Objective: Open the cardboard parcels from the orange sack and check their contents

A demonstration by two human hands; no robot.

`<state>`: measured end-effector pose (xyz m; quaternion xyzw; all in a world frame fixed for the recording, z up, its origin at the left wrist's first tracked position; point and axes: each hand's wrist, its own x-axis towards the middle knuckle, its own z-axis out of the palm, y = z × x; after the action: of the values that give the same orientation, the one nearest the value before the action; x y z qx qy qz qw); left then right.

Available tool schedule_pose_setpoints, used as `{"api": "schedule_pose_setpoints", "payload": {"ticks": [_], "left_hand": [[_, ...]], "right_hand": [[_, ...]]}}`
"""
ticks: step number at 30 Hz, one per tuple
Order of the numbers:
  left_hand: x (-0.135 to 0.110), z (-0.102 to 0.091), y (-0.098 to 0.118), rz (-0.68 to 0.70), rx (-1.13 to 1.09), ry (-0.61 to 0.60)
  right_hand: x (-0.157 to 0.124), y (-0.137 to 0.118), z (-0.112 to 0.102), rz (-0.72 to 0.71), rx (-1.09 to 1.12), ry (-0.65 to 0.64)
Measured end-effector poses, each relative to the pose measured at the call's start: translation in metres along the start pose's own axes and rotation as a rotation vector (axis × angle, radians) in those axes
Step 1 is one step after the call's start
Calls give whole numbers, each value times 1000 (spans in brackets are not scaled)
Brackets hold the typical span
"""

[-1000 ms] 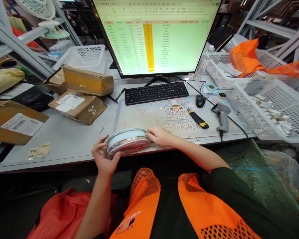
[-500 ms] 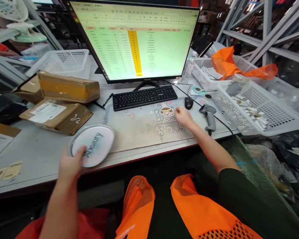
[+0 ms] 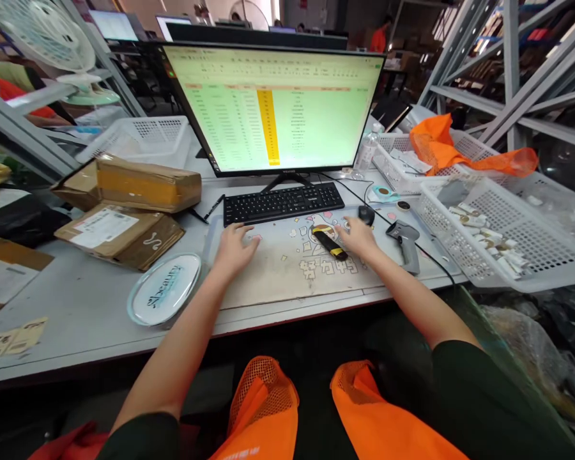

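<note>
Head view: a brown cardboard box point(image 3: 16, 271) is cut off by the left edge, with two buff paper labels point(image 3: 16, 338) stuck flat on the smooth grey desk point(image 3: 91, 291). Two cartons are stacked next, the upper carton point(image 3: 148, 185) wrapped in shiny amber tape, the lower carton point(image 3: 124, 235) creased, with a white paper label. An oval case point(image 3: 165, 291), glossy pale top with dark script, light-blue rim, is laid flat on the desk, script side up, just left of the left forearm. The left hand point(image 3: 234, 250) is held palm down over the mat's left part, fingers spread, nothing gripped, tips near the black plastic keyboard point(image 3: 282, 203). The mat point(image 3: 268, 278) is thin, scuffed and cartoon-printed. A slim black-and-yellow utility knife point(image 3: 329, 244) is laid slantwise on it. The right hand point(image 3: 358, 237) is placed just beside the knife, fingers loosely bent, thumb apart, no grip seen; contact can't be told. A rounded black mouse point(image 3: 365, 215) is set just beyond it. Further right: matte grey pistol-shaped scanner point(image 3: 406, 246), then white perforated plastic basket point(image 3: 551, 248) with small white pieces point(image 3: 489, 236) heaped inside.
</note>
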<state>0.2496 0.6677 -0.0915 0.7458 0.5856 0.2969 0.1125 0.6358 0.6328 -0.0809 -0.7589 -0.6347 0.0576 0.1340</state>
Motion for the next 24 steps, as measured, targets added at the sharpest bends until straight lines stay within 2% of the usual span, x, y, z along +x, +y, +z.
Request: {"api": "schedule_pose_setpoints", "payload": {"ticks": [3,6,10,13,24], "left_hand": [[50,33,9,-72,68,12],[70,52,4,-123,115,23],[73,63,-5,-166,187,23],[73,67,-8,-172,225,23],[76,71,-14,-170,231,45]], "right_hand": [[48,15,-6,149,-24,135],[73,34,3,222,-20,167],[72,45,29,238,-21,258],[66,47,40,240,-23,311],[70,59,52,150,-35,375]]}}
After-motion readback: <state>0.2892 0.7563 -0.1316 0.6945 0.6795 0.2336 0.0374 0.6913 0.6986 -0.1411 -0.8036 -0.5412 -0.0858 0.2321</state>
